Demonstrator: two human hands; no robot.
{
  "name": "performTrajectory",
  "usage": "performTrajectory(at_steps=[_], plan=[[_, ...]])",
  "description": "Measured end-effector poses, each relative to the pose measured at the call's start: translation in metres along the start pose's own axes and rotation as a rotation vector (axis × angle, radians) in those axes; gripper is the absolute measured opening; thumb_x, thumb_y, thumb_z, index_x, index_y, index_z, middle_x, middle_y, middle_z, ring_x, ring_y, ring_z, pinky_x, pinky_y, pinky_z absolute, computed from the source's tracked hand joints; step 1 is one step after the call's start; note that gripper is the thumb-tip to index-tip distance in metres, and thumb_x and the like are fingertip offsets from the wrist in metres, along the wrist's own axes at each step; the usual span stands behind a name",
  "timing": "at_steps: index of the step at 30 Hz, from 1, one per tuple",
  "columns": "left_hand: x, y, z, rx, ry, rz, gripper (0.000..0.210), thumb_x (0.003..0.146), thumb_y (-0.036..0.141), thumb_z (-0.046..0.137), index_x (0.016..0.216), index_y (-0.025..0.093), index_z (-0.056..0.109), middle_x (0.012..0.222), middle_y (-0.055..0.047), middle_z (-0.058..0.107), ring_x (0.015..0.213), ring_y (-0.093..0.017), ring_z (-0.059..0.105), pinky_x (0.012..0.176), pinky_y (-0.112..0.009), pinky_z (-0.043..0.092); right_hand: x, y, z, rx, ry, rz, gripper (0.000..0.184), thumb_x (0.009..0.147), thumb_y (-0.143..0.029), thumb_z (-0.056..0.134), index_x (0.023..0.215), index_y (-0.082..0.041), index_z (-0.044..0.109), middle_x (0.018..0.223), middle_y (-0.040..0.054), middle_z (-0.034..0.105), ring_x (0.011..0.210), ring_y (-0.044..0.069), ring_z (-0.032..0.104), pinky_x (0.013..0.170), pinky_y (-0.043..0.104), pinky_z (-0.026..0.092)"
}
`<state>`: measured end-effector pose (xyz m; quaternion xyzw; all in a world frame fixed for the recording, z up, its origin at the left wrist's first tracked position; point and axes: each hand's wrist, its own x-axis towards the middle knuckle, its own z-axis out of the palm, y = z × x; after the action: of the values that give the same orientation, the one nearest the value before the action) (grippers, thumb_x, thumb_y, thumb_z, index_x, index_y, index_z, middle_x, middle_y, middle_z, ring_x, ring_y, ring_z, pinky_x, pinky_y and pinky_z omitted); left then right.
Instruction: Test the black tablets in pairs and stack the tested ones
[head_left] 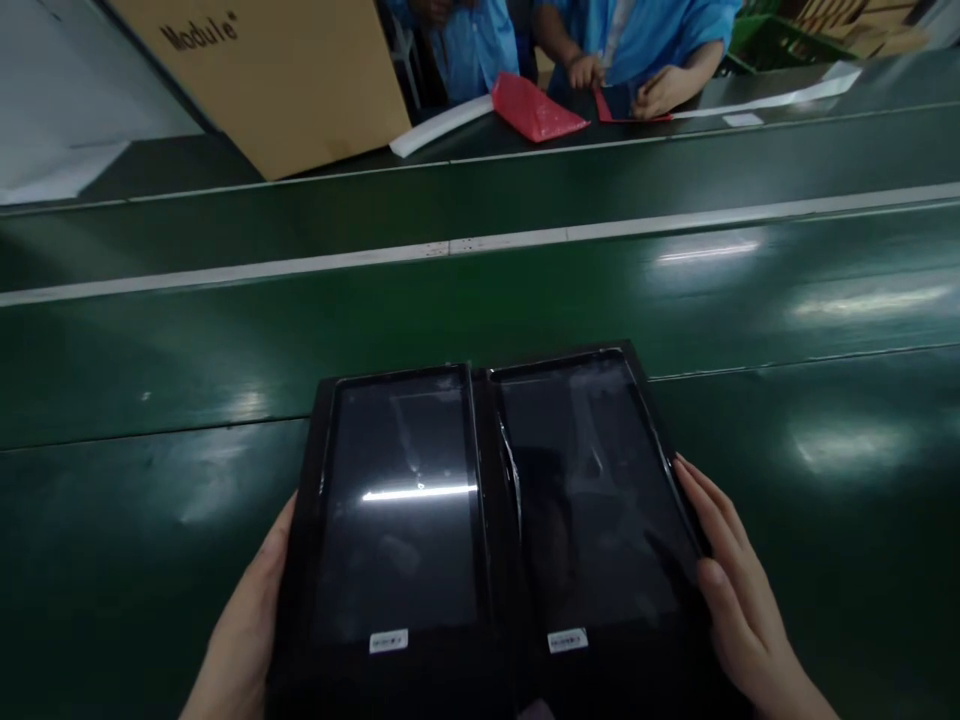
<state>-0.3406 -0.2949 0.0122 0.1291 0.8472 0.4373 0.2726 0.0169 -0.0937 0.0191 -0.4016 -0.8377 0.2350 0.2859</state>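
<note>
Two flat dark screen panels, a left one (pixel 405 440) and a right one (pixel 585 480), lie side by side in a black tray (pixel 499 520) in front of me. Each has a small white printed label near its lower end, and the left one mirrors a strip of light. My left hand (pixel 259 600) grips the tray's left side, its fingers mostly hidden beneath. At the right side my right hand (pixel 735 580) grips the edge, thumb and fingers along it. The tray's near end is dark and cut off by the frame.
Green work surface (pixel 225 350) spreads around the tray, crossed by a pale strip (pixel 510 240). Beyond stand a large cardboard box (pixel 300 80) and a red bag (pixel 536 108). Two people in blue work there, one person's hands (pixel 660 92) on a red-edged dark item. A green crate (pixel 772 45) is behind.
</note>
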Motion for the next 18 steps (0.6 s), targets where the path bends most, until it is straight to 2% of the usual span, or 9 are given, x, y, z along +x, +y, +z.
performTrajectory(at_steps=[3,7,10,12,14,16,18], plan=[[0.006,0.023,0.003,-0.181,0.016,-0.09,0.075,0.084,0.084,0.062,0.148,0.044,0.067,0.158,0.008,0.063,0.154,-0.037,0.049,0.117,-0.047,0.056,0.001,-0.004,0.002,-0.133,-0.012,-0.034,0.061,0.114,-0.05,0.03,0.174,-0.04,0.024,0.171,0.0062,0.046,0.154,0.036,0.049,0.113,0.056,0.058],[0.004,0.029,0.007,-0.232,-0.026,-0.029,0.086,0.085,0.076,0.069,0.161,0.038,0.054,0.164,0.004,0.058,0.156,-0.035,0.047,0.128,-0.042,0.041,-0.002,-0.01,0.01,-0.242,0.034,-0.055,0.065,0.113,-0.054,0.03,0.175,-0.036,0.02,0.172,0.0077,0.043,0.16,0.04,0.037,0.118,0.066,0.05],[0.003,0.028,0.009,-0.227,-0.073,0.002,0.092,0.089,0.07,0.067,0.168,0.031,0.043,0.162,-0.003,0.061,0.151,-0.036,0.053,0.127,-0.043,0.043,-0.001,-0.008,0.012,-0.235,0.048,-0.048,0.063,0.113,-0.052,0.032,0.174,-0.039,0.022,0.172,0.007,0.044,0.16,0.04,0.037,0.117,0.069,0.049],[0.004,0.027,0.004,-0.189,-0.081,0.009,0.098,0.086,0.072,0.068,0.169,0.029,0.04,0.165,-0.005,0.058,0.153,-0.038,0.051,0.126,-0.045,0.044,0.002,-0.007,0.006,-0.192,0.042,-0.05,0.06,0.113,-0.05,0.031,0.173,-0.043,0.025,0.17,0.0058,0.047,0.158,0.04,0.041,0.115,0.069,0.052],[0.004,0.024,-0.006,-0.047,-0.071,0.033,0.112,0.077,0.077,0.073,0.171,0.029,0.035,0.175,-0.006,0.043,0.162,-0.039,0.037,0.129,-0.048,0.037,0.005,-0.006,-0.006,-0.158,0.018,-0.091,0.057,0.113,-0.045,0.037,0.17,-0.046,0.033,0.169,0.0038,0.048,0.158,0.039,0.043,0.113,0.067,0.054],[0.002,0.017,-0.016,0.157,-0.101,0.106,0.129,0.067,0.082,0.077,0.173,0.029,0.026,0.183,-0.007,0.025,0.167,-0.041,0.02,0.131,-0.054,0.031,0.007,-0.008,-0.02,-0.136,-0.016,-0.189,0.051,0.11,-0.036,0.046,0.16,-0.046,0.051,0.168,0.0011,0.05,0.158,0.039,0.043,0.113,0.064,0.056],[-0.001,0.011,-0.022,0.343,-0.163,0.241,0.134,0.068,0.083,0.076,0.175,0.03,0.016,0.186,-0.008,0.012,0.169,-0.043,0.01,0.131,-0.063,0.026,0.008,-0.012,-0.031,-0.109,-0.045,-0.303,0.044,0.106,-0.027,0.052,0.142,-0.043,0.071,0.164,0.0,0.055,0.157,0.039,0.044,0.113,0.06,0.058]])
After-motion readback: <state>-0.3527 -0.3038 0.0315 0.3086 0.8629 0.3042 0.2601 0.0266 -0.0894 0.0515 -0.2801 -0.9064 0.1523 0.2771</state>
